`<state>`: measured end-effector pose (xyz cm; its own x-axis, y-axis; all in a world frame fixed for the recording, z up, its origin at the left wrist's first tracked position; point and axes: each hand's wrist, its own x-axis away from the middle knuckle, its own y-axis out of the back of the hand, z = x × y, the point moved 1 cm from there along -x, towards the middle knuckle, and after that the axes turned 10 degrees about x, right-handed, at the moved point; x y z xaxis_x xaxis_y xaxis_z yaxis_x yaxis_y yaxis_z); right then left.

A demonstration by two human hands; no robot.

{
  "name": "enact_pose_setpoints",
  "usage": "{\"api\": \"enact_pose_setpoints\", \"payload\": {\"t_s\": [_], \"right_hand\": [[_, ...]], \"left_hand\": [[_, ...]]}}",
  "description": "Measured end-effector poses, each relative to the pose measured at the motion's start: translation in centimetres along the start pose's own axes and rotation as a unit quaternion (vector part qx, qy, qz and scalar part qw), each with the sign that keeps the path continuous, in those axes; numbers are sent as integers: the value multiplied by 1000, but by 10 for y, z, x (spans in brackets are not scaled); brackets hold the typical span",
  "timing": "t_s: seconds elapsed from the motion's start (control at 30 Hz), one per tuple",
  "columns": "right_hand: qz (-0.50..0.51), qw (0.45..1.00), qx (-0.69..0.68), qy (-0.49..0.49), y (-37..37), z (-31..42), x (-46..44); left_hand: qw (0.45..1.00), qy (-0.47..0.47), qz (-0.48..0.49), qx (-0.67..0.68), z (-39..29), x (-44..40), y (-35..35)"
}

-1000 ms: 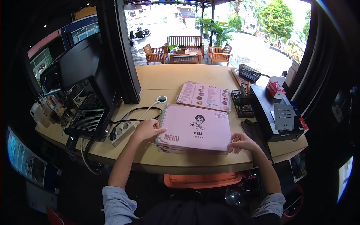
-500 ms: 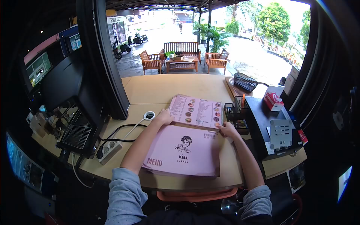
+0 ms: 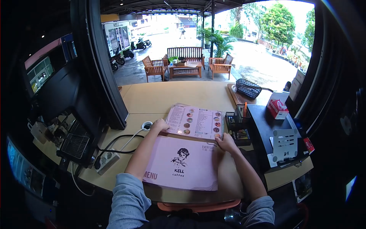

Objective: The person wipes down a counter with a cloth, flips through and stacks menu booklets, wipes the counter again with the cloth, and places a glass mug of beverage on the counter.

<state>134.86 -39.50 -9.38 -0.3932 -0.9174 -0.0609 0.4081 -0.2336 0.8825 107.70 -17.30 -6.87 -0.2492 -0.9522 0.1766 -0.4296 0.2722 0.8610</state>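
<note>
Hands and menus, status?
Left hand at left edge of photo menu; right hand at its near right corner. KELL menu nearer. Black organiser close on right; no obstruction seen.

both hands have left the edges of the pink kell coffee menu [image 3: 193, 162] they touched a second ago. the left hand [image 3: 161, 125] is now past its far left corner and the right hand [image 3: 226, 142] at its far right corner, gripping the photo menu [image 3: 195, 123] just beyond it; a white kiosk [image 3: 117, 37], far beyond and left, has come into view.
</note>
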Motion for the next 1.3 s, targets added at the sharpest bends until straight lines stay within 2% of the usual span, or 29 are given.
{"api": "enact_pose_setpoints", "payload": {"t_s": [0.07, 0.17, 0.47, 0.53, 0.57, 0.63, 0.67, 0.73, 0.77, 0.8, 0.87, 0.9, 0.93, 1.0, 1.03, 1.07, 1.1, 1.13, 1.17, 1.2, 1.27, 1.3], "right_hand": [[-43, 999, 28, -6, -14, -10, -4], [-27, 999, 34, -33, -12, 0, 3], [-26, 999, 33, -25, -12, 2, 8], [-32, 999, 29, -29, -14, 3, 9], [-35, 999, 19, -31, -15, 3, 9], [-51, 999, 3, -14, -17, 1, 10], [-54, 998, 3, -13, -16, 1, 10], [-39, 999, -27, -24, -15, 0, 10], [-40, 998, -25, -34, -15, 0, 10], [-43, 998, -26, -34, -13, 1, 8], [-31, 988, -152, 5, -10, -2, 9], [-105, 970, -207, 76, -11, 0, 12], [-109, 970, -205, 73, -15, -1, 11], [-225, 919, -302, 112, -21, 0, 6], [-197, 922, -324, 80, -13, 10, 12], [-199, 921, -325, 80, -5, 26, 14], [-208, 906, -346, 126, 2, 45, 14], [-215, 889, -365, 172, 8, 59, 13], [-223, 922, -252, 192, 16, 70, 14], [-225, 921, -252, 193, 19, 84, 13], [-325, 879, -300, 178, 26, 117, 12], [-262, 926, -242, 126, 56, 138, 31]], "left_hand": [[1000, -3, -6, 2, 2, -1, 1], [1000, -19, -19, 14, 3, 4, 3], [997, -49, -51, 16, 6, 24, 9], [999, 10, -24, 27, 7, 21, 5], [999, 7, -25, 28, 5, 19, 3], [988, -17, -46, 144, 1, 12, 0], [988, -20, -49, 145, -2, 6, 1], [949, -141, -82, 269, -16, 8, 10], [885, -178, -34, 428, -6, -29, -9], [885, -181, -34, 427, -15, -21, -3], [741, -237, -4, 628, -48, 14, 15], [753, -238, -13, 613, -52, 20, 22], [752, -241, -8, 614, -55, 35, 33], [721, -235, 12, 651, -58, 77, 65], [721, -238, 14, 650, -55, 93, 78], [693, -231, 24, 683, -50, 109, 90], [663, -224, 35, 713, -44, 123, 100], [664, -226, 35, 712, -37, 132, 108], [654, -227, 42, 720, -29, 141, 116], [644, -228, 48, 729, -22, 151, 122], [626, -223, 51, 745, -6, 169, 134], [593, -241, 48, 767, 9, 172, 142]]}}
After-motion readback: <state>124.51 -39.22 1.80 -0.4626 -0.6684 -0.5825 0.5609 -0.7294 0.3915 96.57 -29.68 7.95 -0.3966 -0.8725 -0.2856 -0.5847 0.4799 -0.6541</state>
